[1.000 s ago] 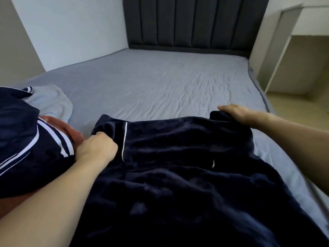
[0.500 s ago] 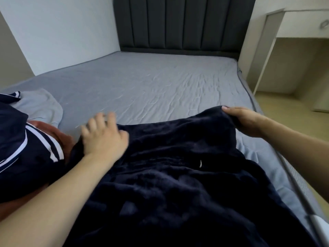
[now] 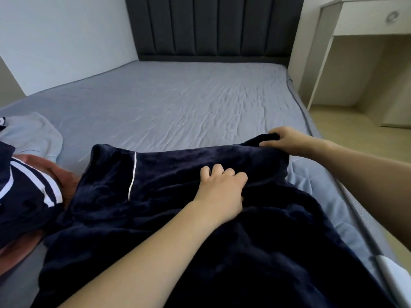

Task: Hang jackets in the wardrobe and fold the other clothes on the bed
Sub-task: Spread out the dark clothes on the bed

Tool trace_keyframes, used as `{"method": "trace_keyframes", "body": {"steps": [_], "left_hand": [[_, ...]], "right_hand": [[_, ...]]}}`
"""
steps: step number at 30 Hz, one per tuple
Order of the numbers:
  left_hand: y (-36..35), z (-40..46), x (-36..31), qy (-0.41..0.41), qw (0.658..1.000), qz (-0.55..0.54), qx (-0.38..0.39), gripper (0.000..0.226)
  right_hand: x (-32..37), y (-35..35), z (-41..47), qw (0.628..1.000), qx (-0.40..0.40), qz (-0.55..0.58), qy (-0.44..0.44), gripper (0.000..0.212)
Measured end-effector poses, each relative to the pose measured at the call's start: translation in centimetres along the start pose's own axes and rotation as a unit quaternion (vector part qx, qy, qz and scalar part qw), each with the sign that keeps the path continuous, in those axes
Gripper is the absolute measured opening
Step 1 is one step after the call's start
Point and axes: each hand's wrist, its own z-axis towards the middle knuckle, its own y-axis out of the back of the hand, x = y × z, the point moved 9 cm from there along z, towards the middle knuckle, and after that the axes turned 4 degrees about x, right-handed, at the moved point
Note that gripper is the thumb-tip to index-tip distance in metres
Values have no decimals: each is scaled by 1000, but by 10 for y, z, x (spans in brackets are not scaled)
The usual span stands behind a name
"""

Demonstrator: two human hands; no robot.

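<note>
Smoothing the navy garment

Left hand [image 3: 220, 187] has shifted rightward onto the navy garment [image 3: 178, 218] middle, fingers loosely curled, pressing. Right hand [image 3: 287, 141] still pinches its far corner. Garment lies on the bed [image 3: 178, 103].

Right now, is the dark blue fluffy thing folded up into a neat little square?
No, the dark blue garment lies spread out over the bed, with the left hand resting on it and the right hand gripping its far corner.
</note>
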Motion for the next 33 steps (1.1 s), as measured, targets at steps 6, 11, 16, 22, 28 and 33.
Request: {"method": "trace_keyframes", "body": {"steps": [6, 11, 16, 22, 28, 33], "left_hand": [[-11, -12, -17, -104, 988, -55, 97, 11], [20, -12, 49, 28, 962, -270, 4, 12], [0, -64, 190, 300, 952, -53, 24, 59], [-12, -92, 224, 384, 923, -4, -2, 73], [8, -127, 280, 552, 824, -102, -77, 91], [28, -110, 283, 495, 852, -127, -116, 61]], "right_hand": [[-17, -13, 2, 976, 10, -208, -70, 21], [85, -12, -12, 931, -199, -293, 84, 42], [65, -102, -23, 954, -79, -280, 76, 77], [13, -67, -33, 959, -150, -205, -128, 72], [-29, -70, -65, 906, -147, 291, -270, 91], [-10, -66, -57, 923, -80, 315, -206, 59]]}}
